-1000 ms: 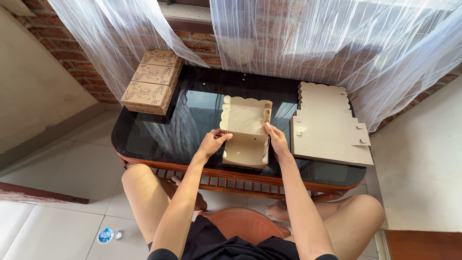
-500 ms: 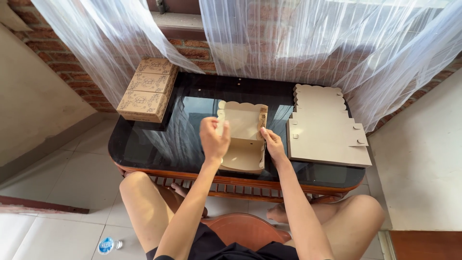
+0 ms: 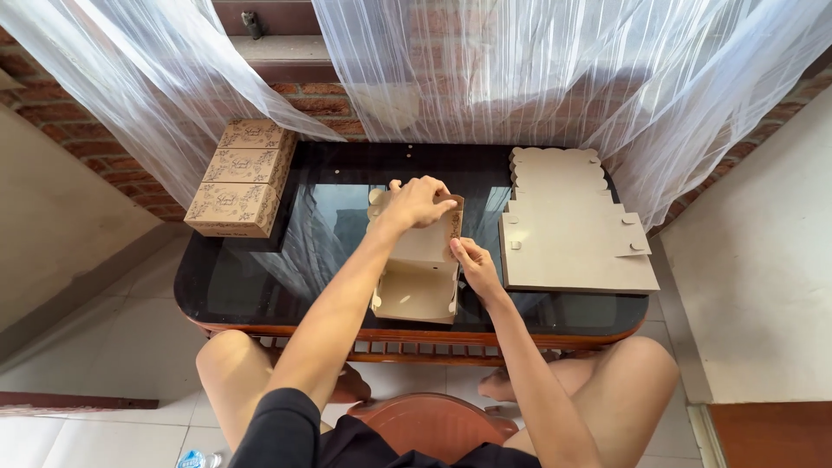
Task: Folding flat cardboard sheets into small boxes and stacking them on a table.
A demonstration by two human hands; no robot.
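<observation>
Black glass table (image 3: 260,286) before brick wall, sheer curtains. Half-folded cardboard box (image 3: 416,290) at centre. Left hand (image 3: 416,201) grip closed over lid flap, 12 o'clock; right hand (image 3: 472,264) pinches side wall, 3 o'clock. Flat blanks (image 3: 572,251) at 3 o'clock, finished boxes (image 3: 238,178) at 10 o'clock.

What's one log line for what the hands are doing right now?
left hand: on lid of cardboard box | right hand: holds box side | flat blanks: right | folded boxes: left

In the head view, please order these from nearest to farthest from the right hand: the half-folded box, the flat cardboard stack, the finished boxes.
From the right hand:
1. Half-folded box, touching it, centre.
2. Flat cardboard stack, just right.
3. Finished boxes, far left corner.
</observation>
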